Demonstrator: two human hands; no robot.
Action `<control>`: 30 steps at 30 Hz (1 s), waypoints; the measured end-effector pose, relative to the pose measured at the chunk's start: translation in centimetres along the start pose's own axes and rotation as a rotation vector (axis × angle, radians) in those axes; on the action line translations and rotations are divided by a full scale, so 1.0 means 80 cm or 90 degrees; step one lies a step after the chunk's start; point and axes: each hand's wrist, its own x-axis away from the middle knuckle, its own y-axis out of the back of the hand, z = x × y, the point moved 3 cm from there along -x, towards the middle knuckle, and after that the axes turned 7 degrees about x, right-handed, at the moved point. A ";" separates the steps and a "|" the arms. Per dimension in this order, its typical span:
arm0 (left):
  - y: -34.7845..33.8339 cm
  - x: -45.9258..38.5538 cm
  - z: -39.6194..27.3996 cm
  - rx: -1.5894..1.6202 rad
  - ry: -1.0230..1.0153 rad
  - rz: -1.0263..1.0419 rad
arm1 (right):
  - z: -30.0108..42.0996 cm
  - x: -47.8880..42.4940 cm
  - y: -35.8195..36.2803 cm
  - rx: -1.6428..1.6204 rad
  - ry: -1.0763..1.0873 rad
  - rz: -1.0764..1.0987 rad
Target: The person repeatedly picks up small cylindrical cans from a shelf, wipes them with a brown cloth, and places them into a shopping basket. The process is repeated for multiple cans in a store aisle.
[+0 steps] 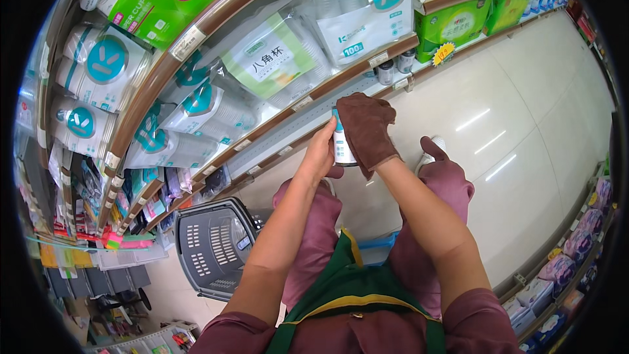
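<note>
A white and teal cylindrical container (344, 148) with a dark rim stands roughly upright between my hands, in front of the lowest shelf. My bare left hand (323, 150) grips its left side. A brown cloth, seemingly a rag or a mitt, covers my right hand (367, 130) and lies against the container's upper right side; the fingers beneath it are hidden. Two similar small containers, one of them here (385, 73), stand on the bottom shelf beyond my hands. Packs of clear plastic cups (275, 54) sit on the shelf above.
A grey plastic shopping basket (209, 250) is on the floor at my left. Shelf edges (295, 108) curve along the front and left. Green tissue packs (454, 24) fill the far shelf. Another stocked shelf (555, 280) runs at the right. Part of a blue stool (376, 246) shows beneath me.
</note>
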 end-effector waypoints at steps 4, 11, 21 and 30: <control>0.009 -0.004 0.007 0.034 -0.054 0.016 | 0.012 0.011 -0.005 0.078 -0.005 0.012; 0.003 0.005 0.010 0.050 0.000 -0.113 | 0.038 0.021 -0.036 0.205 0.100 -0.006; -0.022 0.019 0.001 0.000 0.003 -0.122 | 0.040 0.021 -0.041 0.174 0.162 -0.080; -0.008 0.002 -0.002 -0.079 0.077 -0.096 | 0.024 -0.001 -0.078 -0.138 0.053 -0.008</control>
